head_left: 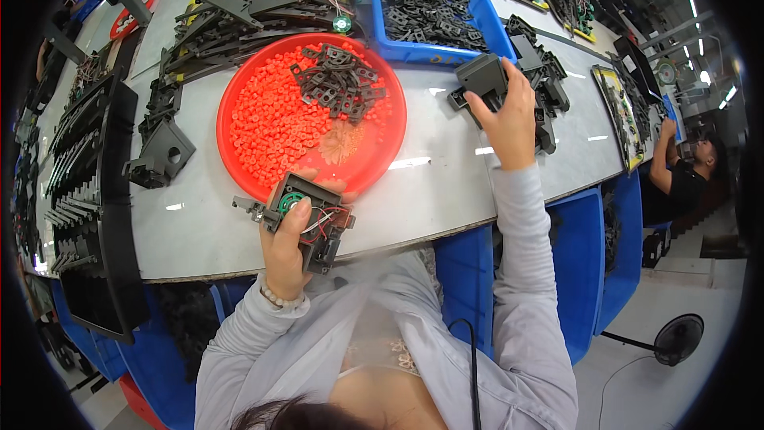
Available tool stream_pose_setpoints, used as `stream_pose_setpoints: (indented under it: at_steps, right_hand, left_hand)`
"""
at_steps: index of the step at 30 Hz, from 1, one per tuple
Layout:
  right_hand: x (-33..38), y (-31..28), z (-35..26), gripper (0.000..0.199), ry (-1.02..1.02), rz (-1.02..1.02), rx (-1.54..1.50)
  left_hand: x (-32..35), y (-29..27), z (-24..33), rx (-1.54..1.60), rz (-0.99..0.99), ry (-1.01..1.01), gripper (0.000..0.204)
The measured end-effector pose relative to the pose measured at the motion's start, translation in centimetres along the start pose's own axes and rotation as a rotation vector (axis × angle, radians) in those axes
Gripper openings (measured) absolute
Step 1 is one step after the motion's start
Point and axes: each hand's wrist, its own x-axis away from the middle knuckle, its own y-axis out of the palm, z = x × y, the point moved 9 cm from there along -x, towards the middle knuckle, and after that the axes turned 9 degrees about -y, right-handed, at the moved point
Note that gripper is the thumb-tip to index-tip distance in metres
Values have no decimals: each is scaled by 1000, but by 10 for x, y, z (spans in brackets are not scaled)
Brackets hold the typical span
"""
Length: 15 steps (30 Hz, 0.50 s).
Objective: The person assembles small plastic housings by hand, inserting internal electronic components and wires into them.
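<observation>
In my left hand (285, 251) is a dark grey plastic housing (322, 227) with a green round board and red and white wires inside, held over the near rim of a red round tray (227, 135). Orange-red small plastic pieces (270, 103) fill much of that tray, and a heap of dark grey small brackets (338, 80) lies at its far right. Over on the right, my right hand (509, 115) has thumb and fingers spread beside another dark grey housing (481, 76) on the table. Whether the fingertips touch it is unclear.
A blue bin (430, 52) of black small parts stands behind the tray. Long dark parts with wires (255, 12) are piled at the far left. Grey housings (163, 155) and a black rack (103, 207) flank the left side. At right, a person (684, 175) works nearby.
</observation>
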Motion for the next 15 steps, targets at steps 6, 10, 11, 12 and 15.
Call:
stream_pose_setpoints:
  at_steps: [6, 10, 11, 12, 15]
  right_hand:
    - [-15, 28, 35, 70, 90, -118, 213]
    - [-15, -12, 7, 63, 23, 107, 63]
    - [-12, -18, -9, 60, 39, 57, 1]
    - [-4, -27, -23, 60, 42, 53, 2]
    - [29, -2, -51, 53, 129, -303, -110]
  left_hand:
    - [0, 3, 0, 44, -24, 13, 36]
    - [0, 0, 0, 58, -12, 13, 34]
    - [1, -3, 0, 68, -11, 17, 33]
    - [2, -3, 0, 68, -9, 12, 33]
    - [-1, -3, -3, 54, -16, 9, 33]
